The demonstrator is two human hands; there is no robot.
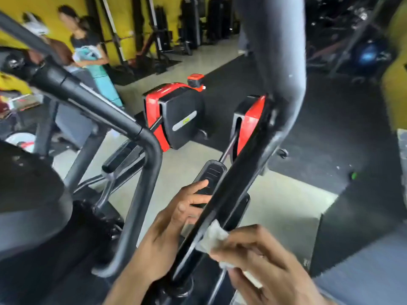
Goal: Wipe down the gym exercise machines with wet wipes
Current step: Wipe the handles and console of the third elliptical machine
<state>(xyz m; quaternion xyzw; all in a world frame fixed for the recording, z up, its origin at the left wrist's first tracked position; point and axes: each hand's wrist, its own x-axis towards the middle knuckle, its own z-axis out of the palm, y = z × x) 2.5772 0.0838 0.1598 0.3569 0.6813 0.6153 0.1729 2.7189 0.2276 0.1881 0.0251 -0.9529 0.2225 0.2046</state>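
1. The wet wipe (212,236) was bunched up white, pressed against the right edge of the machine's black slanted arm (222,201), low in the view.
2. The right hand (259,263) had its fingers curled round the wipe, gripping it against the arm.
3. The left hand (176,223) sat on the other side of that arm, thumb and fingers clamped on a black foot pedal (212,172).
4. A grey curved handlebar (141,183) crowded the left side.
5. Further out were two red-and-black flywheel housings (176,115), and people (86,40) stood by the yellow wall (44,5).
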